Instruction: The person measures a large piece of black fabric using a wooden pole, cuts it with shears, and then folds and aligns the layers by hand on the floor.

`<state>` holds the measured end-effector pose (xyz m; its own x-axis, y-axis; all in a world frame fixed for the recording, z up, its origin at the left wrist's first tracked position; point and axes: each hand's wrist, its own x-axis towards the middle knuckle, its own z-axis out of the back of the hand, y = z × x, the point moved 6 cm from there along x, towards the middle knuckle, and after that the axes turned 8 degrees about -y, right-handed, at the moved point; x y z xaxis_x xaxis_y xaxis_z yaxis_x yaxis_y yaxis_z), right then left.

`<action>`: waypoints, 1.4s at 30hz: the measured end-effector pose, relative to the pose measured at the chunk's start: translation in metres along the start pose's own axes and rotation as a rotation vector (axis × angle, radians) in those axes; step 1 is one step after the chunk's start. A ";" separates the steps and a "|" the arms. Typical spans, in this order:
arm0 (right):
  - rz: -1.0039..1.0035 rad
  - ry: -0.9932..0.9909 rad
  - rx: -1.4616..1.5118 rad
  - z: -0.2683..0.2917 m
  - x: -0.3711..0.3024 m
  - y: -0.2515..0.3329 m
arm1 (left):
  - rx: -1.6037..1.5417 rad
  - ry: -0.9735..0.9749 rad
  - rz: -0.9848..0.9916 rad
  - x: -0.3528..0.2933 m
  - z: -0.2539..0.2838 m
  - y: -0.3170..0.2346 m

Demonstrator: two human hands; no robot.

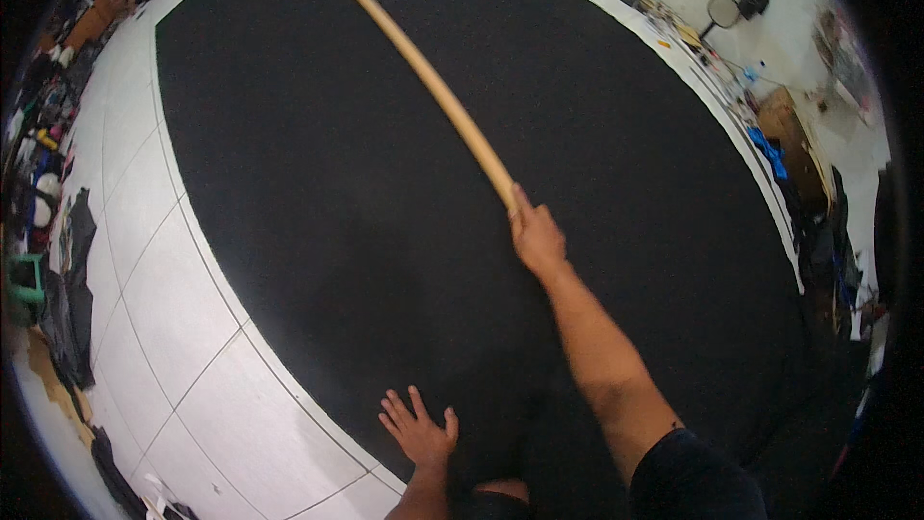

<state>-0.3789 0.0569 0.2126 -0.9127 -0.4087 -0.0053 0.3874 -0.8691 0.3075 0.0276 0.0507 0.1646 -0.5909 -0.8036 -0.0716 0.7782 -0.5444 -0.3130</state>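
Stick (443, 94) | axis runs away leftward from your right hand (539, 237) | grip holds its near end | left hand (423, 437) spread, apart

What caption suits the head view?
Right hand grips a long pale stick over black cloth; left hand spread open.

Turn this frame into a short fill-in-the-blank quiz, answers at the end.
The right hand grips the long, pale-brown wooden strip by its ____ (near or far) end.
The left hand, its fingers spread, holds ____.
The large fabric sheet under the strip is coloured ____.
The green plastic object sits near the picture's ____ edge.

Missing words: near; nothing; black; left.
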 end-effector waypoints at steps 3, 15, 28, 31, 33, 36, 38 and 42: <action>-0.147 0.067 -0.007 0.000 -0.079 -0.027 | 0.005 0.029 0.003 -0.003 0.001 -0.008; -0.695 -0.138 0.012 0.083 -0.501 -0.243 | 0.033 -0.186 -0.104 -0.007 0.006 -0.013; -0.535 -0.242 0.149 0.096 -0.625 -0.229 | 0.110 -0.132 -0.201 -0.009 -0.001 0.009; -0.593 -0.246 0.183 0.087 -0.659 -0.242 | 0.106 -0.076 -0.400 -0.035 0.001 0.004; -0.688 -0.239 0.091 0.090 -0.685 -0.255 | 0.142 -0.086 -0.475 -0.075 -0.003 0.021; -0.801 -0.271 0.024 0.097 -0.755 -0.299 | 0.138 -0.061 -0.541 -0.163 -0.009 0.033; -0.907 -0.294 0.023 0.107 -0.801 -0.326 | 0.124 -0.061 -0.503 -0.189 0.003 0.036; -1.092 -0.418 -0.019 0.129 -0.887 -0.396 | 0.046 -0.066 -0.390 -0.217 0.006 0.049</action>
<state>0.2604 0.7995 0.2185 -0.7326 0.6783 0.0570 -0.6305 -0.7077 0.3189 0.1951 0.1972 0.1709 -0.8299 -0.5477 0.1059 0.5080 -0.8205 -0.2622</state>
